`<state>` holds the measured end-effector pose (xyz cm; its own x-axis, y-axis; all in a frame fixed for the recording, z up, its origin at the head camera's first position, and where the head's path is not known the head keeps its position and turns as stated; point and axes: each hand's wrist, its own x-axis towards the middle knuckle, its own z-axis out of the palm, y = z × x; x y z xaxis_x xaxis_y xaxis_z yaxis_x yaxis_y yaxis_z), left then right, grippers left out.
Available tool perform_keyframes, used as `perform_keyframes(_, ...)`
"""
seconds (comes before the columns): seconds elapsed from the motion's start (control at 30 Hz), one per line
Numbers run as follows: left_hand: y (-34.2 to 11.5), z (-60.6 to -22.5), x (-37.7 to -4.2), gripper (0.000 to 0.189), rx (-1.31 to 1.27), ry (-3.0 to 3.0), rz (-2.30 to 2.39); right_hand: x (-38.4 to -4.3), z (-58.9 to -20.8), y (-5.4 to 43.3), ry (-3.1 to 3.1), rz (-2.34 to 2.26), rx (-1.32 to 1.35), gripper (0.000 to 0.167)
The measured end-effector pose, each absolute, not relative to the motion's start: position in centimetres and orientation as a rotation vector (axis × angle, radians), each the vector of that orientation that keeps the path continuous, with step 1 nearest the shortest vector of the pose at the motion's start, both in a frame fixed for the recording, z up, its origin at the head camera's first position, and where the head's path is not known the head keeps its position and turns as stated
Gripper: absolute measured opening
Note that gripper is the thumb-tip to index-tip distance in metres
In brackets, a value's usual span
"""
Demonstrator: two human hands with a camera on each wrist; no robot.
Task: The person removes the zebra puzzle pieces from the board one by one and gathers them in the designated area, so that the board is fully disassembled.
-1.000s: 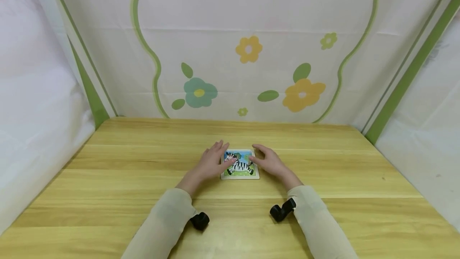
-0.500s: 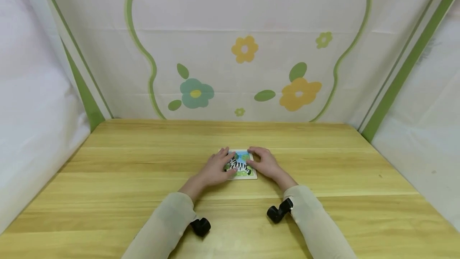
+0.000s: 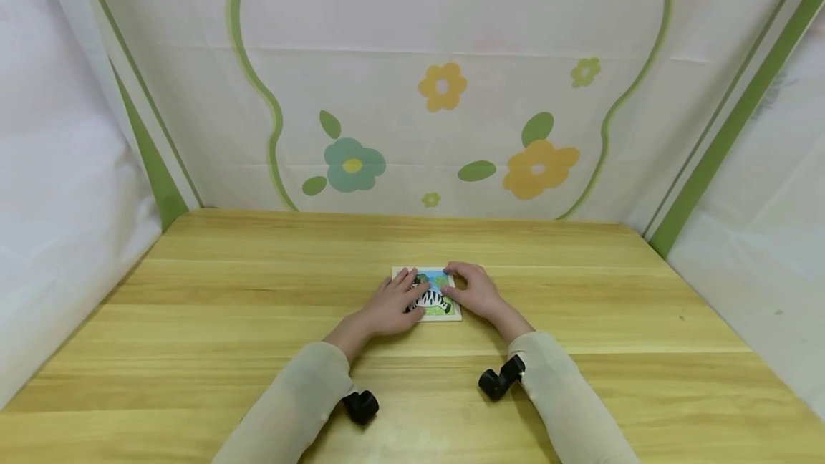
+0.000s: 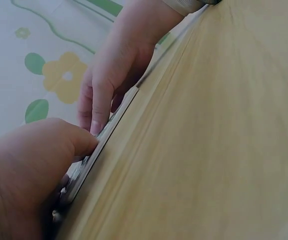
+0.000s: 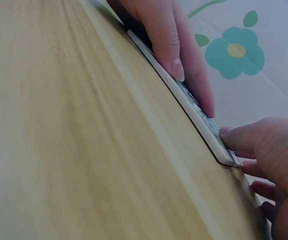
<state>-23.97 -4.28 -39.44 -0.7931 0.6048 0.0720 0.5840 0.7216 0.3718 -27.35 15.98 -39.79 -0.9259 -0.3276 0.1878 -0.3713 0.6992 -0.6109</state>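
Note:
A small square zebra puzzle (image 3: 435, 299) with a pale frame lies flat on the wooden table. Across its left part rests my left hand (image 3: 390, 306), fingers extended over the picture and covering the zebra's front. At the right side, my right hand (image 3: 478, 292) holds the frame, its thumb on the picture and its index finger near the top right corner. Seen edge-on in the right wrist view, the puzzle's frame (image 5: 199, 120) has the right thumb on top and the other fingers curled past the edge. The left wrist view shows both thumbs at the puzzle.
The wooden table (image 3: 580, 292) stretches around the puzzle on all sides. A white cloth (image 3: 380, 34) with printed flowers hangs behind it, and white cloth walls stand left and right. Both forearms carry a black wrist camera (image 3: 361, 407).
My left hand has come down over the left part of the puzzle, then shifted slightly, uncovering its top left corner. The right hand has moved in to the right edge and holds there.

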Motion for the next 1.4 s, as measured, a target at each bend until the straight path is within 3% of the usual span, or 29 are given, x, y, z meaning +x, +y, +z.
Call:
perform_keyframes(0.47, -4.35, -38.8, -23.75, 0.047, 1.021, 2.828, 0.543, -27.59, -39.6, 16.02, -2.772, 1.064, 0.662, 0.029)
perform_keyframes(1.4, -4.65, -39.31, -24.44, 0.046, 1.05, 2.785, 0.602, -28.14, -39.2, 15.83, -2.865, 1.129, 0.635, 0.029)
